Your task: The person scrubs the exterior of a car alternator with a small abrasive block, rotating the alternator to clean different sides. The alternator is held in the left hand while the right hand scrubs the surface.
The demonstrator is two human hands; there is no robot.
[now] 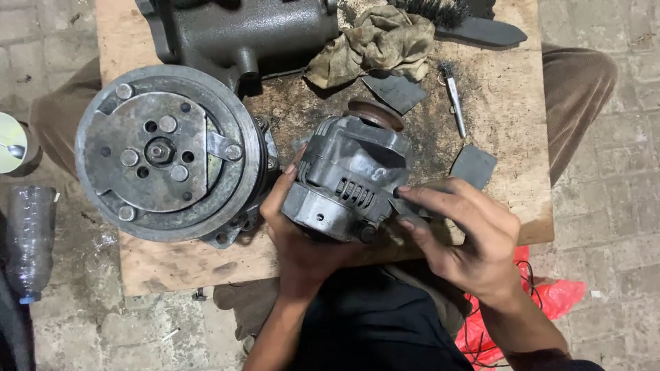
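Partly hidden, alternator [347, 175] in left hand [295, 237] grip, right hand [467, 237] pinching grey scrap [402, 206], underside unseen

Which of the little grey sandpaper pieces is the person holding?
The piece pinched in the right hand, pressed against the alternator. The other two pieces lie loose on the board, untouched.
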